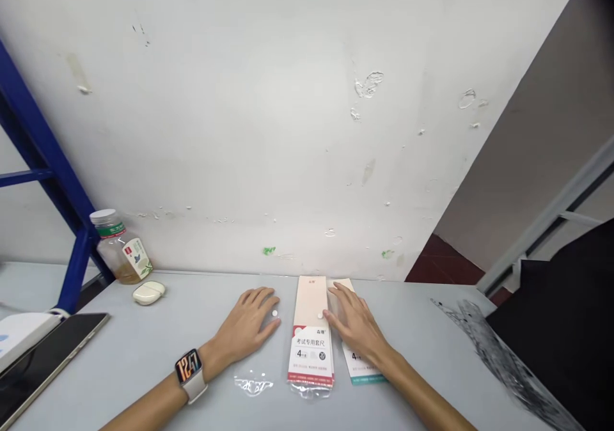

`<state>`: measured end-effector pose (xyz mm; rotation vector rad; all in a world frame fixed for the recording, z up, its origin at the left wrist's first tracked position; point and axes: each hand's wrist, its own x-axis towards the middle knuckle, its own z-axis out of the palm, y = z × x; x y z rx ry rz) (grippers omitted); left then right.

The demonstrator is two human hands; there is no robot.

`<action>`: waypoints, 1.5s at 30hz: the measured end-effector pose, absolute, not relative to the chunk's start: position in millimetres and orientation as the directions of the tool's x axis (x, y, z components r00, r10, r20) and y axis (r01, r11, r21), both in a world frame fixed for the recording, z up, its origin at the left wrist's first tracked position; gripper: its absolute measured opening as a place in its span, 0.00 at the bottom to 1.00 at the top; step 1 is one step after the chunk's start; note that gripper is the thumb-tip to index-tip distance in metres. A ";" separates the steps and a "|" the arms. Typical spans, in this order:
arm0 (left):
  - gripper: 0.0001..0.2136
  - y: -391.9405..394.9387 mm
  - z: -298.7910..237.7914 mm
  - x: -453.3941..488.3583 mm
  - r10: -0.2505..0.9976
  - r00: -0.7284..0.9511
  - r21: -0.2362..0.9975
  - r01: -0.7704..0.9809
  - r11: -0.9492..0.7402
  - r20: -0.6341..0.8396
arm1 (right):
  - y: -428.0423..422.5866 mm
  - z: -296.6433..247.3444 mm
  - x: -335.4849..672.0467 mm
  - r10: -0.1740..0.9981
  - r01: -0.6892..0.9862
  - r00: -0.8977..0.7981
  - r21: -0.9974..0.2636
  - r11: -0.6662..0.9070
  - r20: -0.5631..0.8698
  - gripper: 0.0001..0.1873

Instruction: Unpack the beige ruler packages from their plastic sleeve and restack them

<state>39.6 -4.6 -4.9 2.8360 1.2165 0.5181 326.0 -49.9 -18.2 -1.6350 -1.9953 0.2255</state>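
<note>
My left hand [249, 321], with a watch [188, 367] on its wrist, lies flat with fingers spread, partly over a clear plastic sleeve [254, 384] whose crinkled lower edge shows. Small white dots sit close to its fingers. Right of it is a ruler-set packet [311, 351] in clear plastic, with a cream upper part and a red band. My right hand [357, 325] rests palm down, fingers apart, on a second ruler-set packet [367, 378] with a teal band, covering much of it. Its thumb reaches the red packet's right edge.
At the far left stand a bottle [119, 245] with some brown liquid and a cream oval case [148, 293]. A phone-like dark device [48, 360] lies below a white box [23, 338]. Crumpled clear plastic [503, 348] and a black item [566, 316] are on the right. A wall [288, 130] closes the back.
</note>
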 end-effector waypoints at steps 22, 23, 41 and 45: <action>0.11 -9.2 18.1 50.5 0.701 0.673 0.493 0.538 -0.683 0.236 | -46.4 21.6 308.2 0.968 0.277 -0.124 -0.945 -0.176 -0.217 0.13; 0.11 -8.6 18.9 50.3 0.722 0.657 0.527 0.544 -0.653 0.217 | -46.0 24.8 310.8 0.968 0.278 -0.122 -0.944 -0.180 -0.220 0.13; 0.18 -15.5 29.4 69.2 0.889 0.452 0.982 -0.128 0.138 -0.066 | -51.2 22.9 302.3 0.941 0.141 -0.235 -0.966 -0.215 -0.244 0.26; 0.21 -4.7 18.4 64.2 0.917 0.396 0.992 -0.091 0.085 -0.043 | -42.5 23.7 318.3 0.949 0.233 -0.236 -0.960 -0.153 -0.209 0.25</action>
